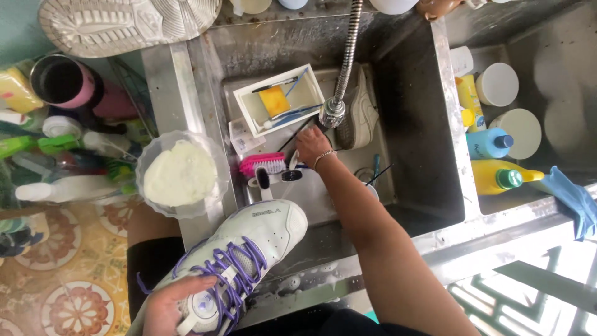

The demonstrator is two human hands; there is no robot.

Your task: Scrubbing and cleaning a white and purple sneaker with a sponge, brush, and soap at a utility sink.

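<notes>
Nearest the camera, the left hand [171,306] is gripping a white leather sneaker [239,264] by its heel end, fingers [189,287] curled shut over the purple laces; the smooth rounded toe is pointing up toward the steel sink [410,124]. Beside it, on the sink's flat rim, a fluted clear plastic bowl [179,174] is holding pale, foamy stuff (soapy-looking, lumpy on top). Farther in, the right hand [313,147] is reaching down into the wet basin, fingers bent over small brush handles lying there; whether they are actually closing on one I cannot tell. A pink-bristled scrub brush [264,164] is lying just beside that hand. Beyond it, a ribbed metal hose with a spray head [333,112] is hanging down next to a white rectangular tray [280,99] containing a yellow sponge, and a grey shoe [359,112] is resting against the basin's back wall.
</notes>
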